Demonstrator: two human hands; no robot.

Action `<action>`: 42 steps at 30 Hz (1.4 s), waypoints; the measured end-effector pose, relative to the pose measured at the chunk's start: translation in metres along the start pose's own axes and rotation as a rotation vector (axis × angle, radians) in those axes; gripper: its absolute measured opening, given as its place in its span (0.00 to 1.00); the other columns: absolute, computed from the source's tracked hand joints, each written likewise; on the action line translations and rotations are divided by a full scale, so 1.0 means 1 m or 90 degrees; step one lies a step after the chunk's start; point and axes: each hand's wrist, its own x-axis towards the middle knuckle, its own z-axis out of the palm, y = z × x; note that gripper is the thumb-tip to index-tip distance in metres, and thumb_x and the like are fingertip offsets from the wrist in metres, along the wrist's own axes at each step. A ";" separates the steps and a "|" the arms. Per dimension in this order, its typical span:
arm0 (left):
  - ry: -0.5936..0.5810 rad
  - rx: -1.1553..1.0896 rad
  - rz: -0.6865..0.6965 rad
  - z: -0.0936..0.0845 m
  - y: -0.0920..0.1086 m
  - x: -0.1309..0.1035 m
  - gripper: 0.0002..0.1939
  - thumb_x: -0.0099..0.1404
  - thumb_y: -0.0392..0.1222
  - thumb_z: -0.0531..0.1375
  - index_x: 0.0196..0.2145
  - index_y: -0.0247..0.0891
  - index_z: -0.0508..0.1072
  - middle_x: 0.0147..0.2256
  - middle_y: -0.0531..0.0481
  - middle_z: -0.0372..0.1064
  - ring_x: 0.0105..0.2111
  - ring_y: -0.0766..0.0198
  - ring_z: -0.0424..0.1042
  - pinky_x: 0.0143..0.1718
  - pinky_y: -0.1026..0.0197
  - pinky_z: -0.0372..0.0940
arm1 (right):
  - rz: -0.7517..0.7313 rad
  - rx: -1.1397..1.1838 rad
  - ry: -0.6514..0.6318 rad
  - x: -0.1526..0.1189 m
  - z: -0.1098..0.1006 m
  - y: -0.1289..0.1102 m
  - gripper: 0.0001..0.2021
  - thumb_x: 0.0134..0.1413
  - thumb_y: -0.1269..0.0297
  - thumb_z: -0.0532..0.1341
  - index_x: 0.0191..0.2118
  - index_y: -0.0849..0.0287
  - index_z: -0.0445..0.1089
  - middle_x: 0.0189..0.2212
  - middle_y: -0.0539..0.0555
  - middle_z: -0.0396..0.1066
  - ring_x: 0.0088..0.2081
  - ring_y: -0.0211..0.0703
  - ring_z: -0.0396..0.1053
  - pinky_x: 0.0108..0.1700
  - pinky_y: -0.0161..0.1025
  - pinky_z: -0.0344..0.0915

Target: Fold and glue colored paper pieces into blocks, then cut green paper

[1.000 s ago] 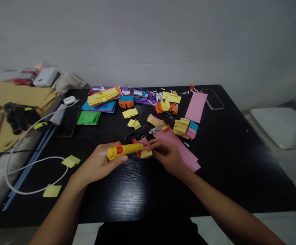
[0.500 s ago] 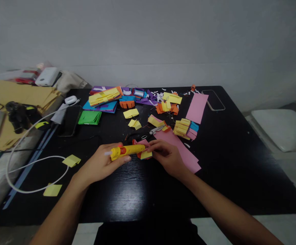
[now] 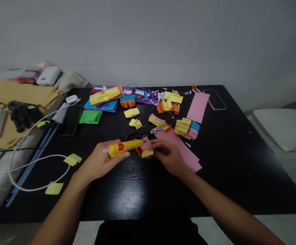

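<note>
My left hand (image 3: 102, 160) is wrapped round a yellow glue gun (image 3: 126, 146), whose tip points right, over a small folded paper piece (image 3: 147, 153) in orange, pink and yellow. The fingers of my right hand (image 3: 167, 156) pinch the right side of that paper piece. Behind it lie scissors (image 3: 156, 129) with dark handles. A large pink sheet (image 3: 183, 151) lies partly beneath my right hand. Beyond my right hand is a bundle of yellow, blue and pink folded papers (image 3: 186, 128).
Coloured paper stacks (image 3: 105, 96) and white scraps (image 3: 160, 96) line the back. A green stack (image 3: 90, 116), a dark phone (image 3: 71, 119) and a looped white cable (image 3: 37, 189) are at left. Another phone (image 3: 214, 99) lies at the back right, beside a pink strip (image 3: 198, 107).
The glue gun's tip has moved slightly left and up, showing more of the paper piece's pink part. My right hand still pinches the piece. The whole view has shifted a little.
</note>
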 end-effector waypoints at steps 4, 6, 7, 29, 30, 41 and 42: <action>0.011 -0.002 -0.010 -0.001 0.000 0.000 0.16 0.72 0.48 0.61 0.28 0.39 0.71 0.27 0.54 0.67 0.24 0.68 0.66 0.28 0.64 0.60 | 0.020 0.006 0.003 0.000 0.001 -0.001 0.04 0.58 0.61 0.71 0.37 0.52 0.82 0.47 0.55 0.81 0.49 0.48 0.79 0.54 0.46 0.75; 0.016 -0.002 -0.025 -0.001 0.000 0.000 0.16 0.72 0.49 0.61 0.28 0.39 0.72 0.26 0.54 0.67 0.24 0.67 0.66 0.27 0.64 0.60 | 0.024 0.007 0.008 0.000 0.000 0.000 0.04 0.58 0.60 0.71 0.37 0.53 0.82 0.47 0.55 0.81 0.50 0.49 0.79 0.53 0.46 0.75; 0.018 -0.001 -0.032 -0.002 0.000 0.000 0.16 0.72 0.49 0.61 0.28 0.39 0.72 0.26 0.54 0.67 0.24 0.67 0.66 0.28 0.64 0.61 | 0.025 0.004 0.012 0.000 0.000 0.001 0.04 0.58 0.60 0.71 0.37 0.53 0.82 0.46 0.55 0.81 0.50 0.50 0.78 0.54 0.46 0.75; 0.067 -0.005 -0.114 -0.015 -0.005 -0.004 0.14 0.70 0.53 0.61 0.35 0.39 0.74 0.29 0.53 0.70 0.28 0.64 0.69 0.31 0.62 0.62 | 0.022 0.054 0.093 0.004 -0.003 0.002 0.10 0.52 0.57 0.76 0.38 0.51 0.80 0.39 0.52 0.81 0.43 0.49 0.79 0.52 0.48 0.76; 0.088 0.010 -0.135 -0.017 -0.006 -0.004 0.15 0.70 0.54 0.61 0.37 0.39 0.74 0.31 0.52 0.71 0.29 0.63 0.70 0.32 0.62 0.63 | 0.024 0.060 0.093 0.005 -0.003 0.001 0.11 0.52 0.57 0.76 0.39 0.52 0.79 0.39 0.52 0.81 0.44 0.48 0.79 0.53 0.48 0.76; -0.005 0.308 -0.348 -0.014 -0.063 -0.001 0.21 0.61 0.47 0.60 0.50 0.35 0.69 0.49 0.36 0.70 0.47 0.45 0.74 0.49 0.47 0.69 | 0.053 0.064 0.121 0.005 0.000 0.001 0.20 0.51 0.61 0.75 0.48 0.50 0.71 0.38 0.49 0.80 0.44 0.45 0.80 0.49 0.44 0.77; -0.008 0.308 -0.352 -0.013 -0.067 -0.001 0.21 0.61 0.47 0.60 0.50 0.35 0.69 0.49 0.36 0.69 0.48 0.44 0.73 0.51 0.46 0.69 | 0.055 0.061 0.112 0.005 0.000 0.000 0.20 0.52 0.61 0.75 0.49 0.50 0.71 0.37 0.49 0.80 0.44 0.46 0.80 0.49 0.44 0.77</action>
